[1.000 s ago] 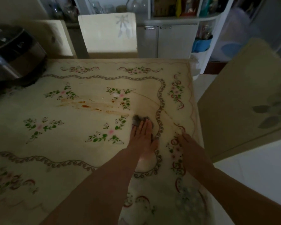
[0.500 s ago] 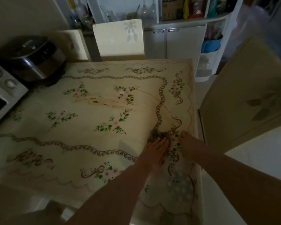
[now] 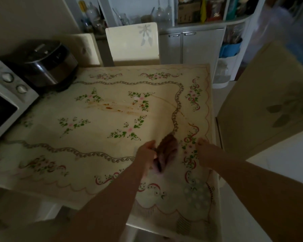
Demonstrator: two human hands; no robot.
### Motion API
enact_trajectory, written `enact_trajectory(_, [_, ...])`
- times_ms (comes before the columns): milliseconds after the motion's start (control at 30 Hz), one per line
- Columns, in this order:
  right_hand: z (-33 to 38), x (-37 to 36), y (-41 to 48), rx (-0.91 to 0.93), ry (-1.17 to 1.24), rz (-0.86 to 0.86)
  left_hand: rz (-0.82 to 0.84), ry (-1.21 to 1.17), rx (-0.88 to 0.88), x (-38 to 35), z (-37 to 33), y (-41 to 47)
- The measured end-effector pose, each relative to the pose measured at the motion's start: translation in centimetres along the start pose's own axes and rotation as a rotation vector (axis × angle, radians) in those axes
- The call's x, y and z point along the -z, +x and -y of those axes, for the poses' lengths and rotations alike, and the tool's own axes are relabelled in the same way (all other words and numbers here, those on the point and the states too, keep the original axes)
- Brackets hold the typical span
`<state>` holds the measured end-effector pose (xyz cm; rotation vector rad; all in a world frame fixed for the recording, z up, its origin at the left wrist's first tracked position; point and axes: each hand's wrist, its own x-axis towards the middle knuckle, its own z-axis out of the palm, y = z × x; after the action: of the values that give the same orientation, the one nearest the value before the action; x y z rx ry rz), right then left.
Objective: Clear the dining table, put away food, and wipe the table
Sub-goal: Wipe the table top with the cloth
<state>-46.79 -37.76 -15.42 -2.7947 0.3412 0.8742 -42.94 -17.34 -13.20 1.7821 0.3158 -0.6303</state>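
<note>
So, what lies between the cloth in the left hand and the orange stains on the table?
In the head view, only bare tablecloth with printed flowers lies between the cloth and the orange stains; no object stands there.

glossy floral tablecloth point(image 3: 112, 130), rough dark rag point(image 3: 167, 151) — shiny metal cooker point(image 3: 47, 63).

head-worn camera looks forward and down, close over the table point(image 3: 98, 137)

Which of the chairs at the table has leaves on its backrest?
The right-side chair, nearest the right hand. The far-end chair has a pale hanging-feather motif; its neighbour shows only a faint mark.
</note>
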Motion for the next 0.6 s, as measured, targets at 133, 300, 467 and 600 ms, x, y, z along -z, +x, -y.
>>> enact_trajectory(133, [0.9, 0.9, 0.3, -0.041, -0.027, 0.06, -0.097, 0.898, -0.471, 1.3, -0.7, 0.3])
enact_trajectory(300, [0.4, 0.2, 0.5, -0.038, -0.051, 0.003, 0.298, 1.546, -0.695, 0.4, 3.3, 2.8])
enact_trajectory(467, [0.0, 0.8, 0.7, -0.045, -0.009, 0.057, 0.22, 1.454, -0.498, 0.0, 5.0, 1.6])
enact_trajectory(600, [-1.5, 1.5, 0.9, 0.043, -0.076, 0.031, 0.078, 1.337, -0.351, -3.5, 4.2, 0.8])
